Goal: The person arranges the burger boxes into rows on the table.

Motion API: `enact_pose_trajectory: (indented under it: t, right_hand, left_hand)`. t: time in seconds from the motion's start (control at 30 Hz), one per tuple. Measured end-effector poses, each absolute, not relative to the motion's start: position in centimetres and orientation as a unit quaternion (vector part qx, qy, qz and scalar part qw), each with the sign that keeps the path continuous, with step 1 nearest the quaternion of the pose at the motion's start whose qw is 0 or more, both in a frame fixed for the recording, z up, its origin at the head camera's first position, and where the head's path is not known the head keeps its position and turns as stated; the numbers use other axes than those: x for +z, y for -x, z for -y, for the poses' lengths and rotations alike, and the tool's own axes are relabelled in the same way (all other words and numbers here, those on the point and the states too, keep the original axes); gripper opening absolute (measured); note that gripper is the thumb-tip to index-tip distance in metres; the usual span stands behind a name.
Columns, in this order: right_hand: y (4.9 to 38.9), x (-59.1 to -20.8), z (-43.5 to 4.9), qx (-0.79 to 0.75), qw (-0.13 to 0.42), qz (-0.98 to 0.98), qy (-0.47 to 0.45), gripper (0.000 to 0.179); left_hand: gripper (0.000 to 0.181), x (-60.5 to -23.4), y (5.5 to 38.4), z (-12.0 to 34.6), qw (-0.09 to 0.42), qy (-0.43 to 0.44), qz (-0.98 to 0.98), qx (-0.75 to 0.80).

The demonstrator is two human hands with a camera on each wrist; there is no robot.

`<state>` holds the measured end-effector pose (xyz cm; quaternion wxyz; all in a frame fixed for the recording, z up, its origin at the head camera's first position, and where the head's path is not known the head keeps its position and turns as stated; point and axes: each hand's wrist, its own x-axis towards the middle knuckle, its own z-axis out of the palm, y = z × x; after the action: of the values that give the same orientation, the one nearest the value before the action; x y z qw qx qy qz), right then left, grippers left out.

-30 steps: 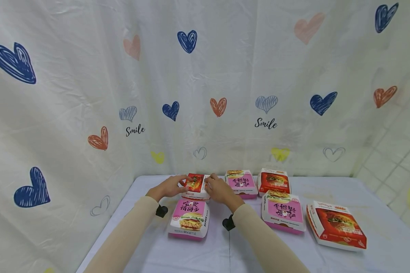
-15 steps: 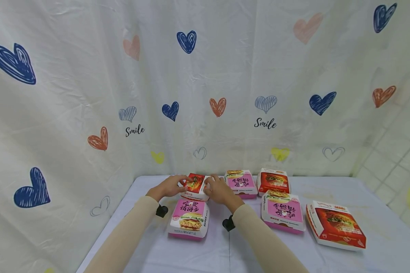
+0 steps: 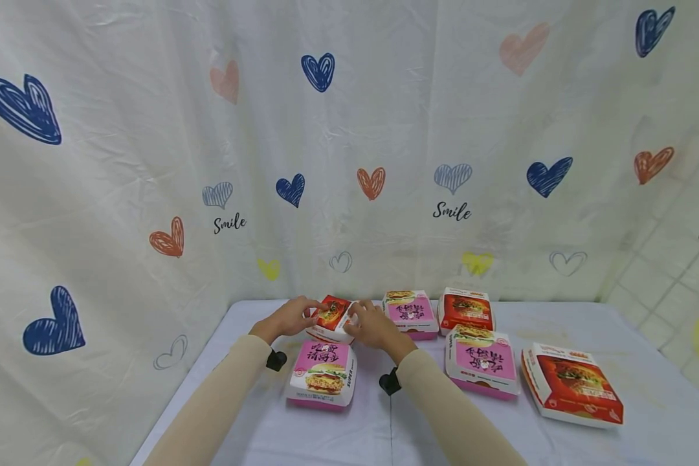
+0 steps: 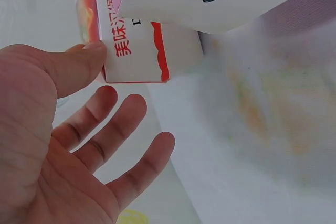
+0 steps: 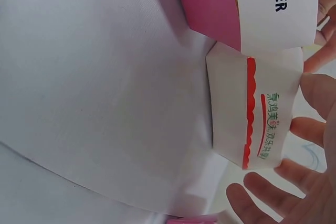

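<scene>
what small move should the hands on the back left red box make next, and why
I'd probably ease the left hand and right hand off the red box: it appears to rest on the table just behind the left pink box, slanted much the same way.

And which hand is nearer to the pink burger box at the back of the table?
Right. The right hand is just beside the pink burger box; the left hand is farther left, across the red-and-white box held between both.
</scene>
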<state>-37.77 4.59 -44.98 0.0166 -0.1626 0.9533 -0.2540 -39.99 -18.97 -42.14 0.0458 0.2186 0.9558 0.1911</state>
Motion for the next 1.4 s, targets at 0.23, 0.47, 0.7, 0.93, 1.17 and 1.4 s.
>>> enact_pose_trajectory:
  t: [0.23, 0.47, 0.7, 0.93, 1.17, 1.4]
  right_hand:
    - [37.5, -44.8, -4.4, -0.242, 0.022, -0.958, 0.155, 0.046]
    - [37.4, -45.0, -4.5, -0.229, 0.020, -0.961, 0.151, 0.053]
    - [37.2, -45.0, -4.7, -0.231, 0.015, -0.961, 0.154, 0.048]
    - [37.2, -45.2, -4.9, -0.228, 0.018, -0.961, 0.157, 0.050]
    - [37.1, -45.3, -4.8, -0.217, 0.013, -0.963, 0.159, 0.050]
    - [36.9, -45.0, -4.6, -0.211, 0.009, -0.963, 0.166, 0.047]
  left_hand:
    - [0.040, -42.4, 40.1, 19.1, 0.048, -0.194, -0.962, 0.184]
    - [0.041, -42.6, 40.6, 19.1, 0.053, -0.197, -0.962, 0.182]
    - [0.043, -42.9, 40.7, 19.1, 0.062, -0.187, -0.961, 0.193]
    - [0.049, -43.1, 40.5, 18.9, 0.051, -0.169, -0.968, 0.179]
    - [0.064, -43.2, 40.4, 18.7, 0.057, -0.156, -0.972, 0.165]
    - [0.075, -43.1, 40.3, 18.5, 0.067, -0.139, -0.974, 0.168]
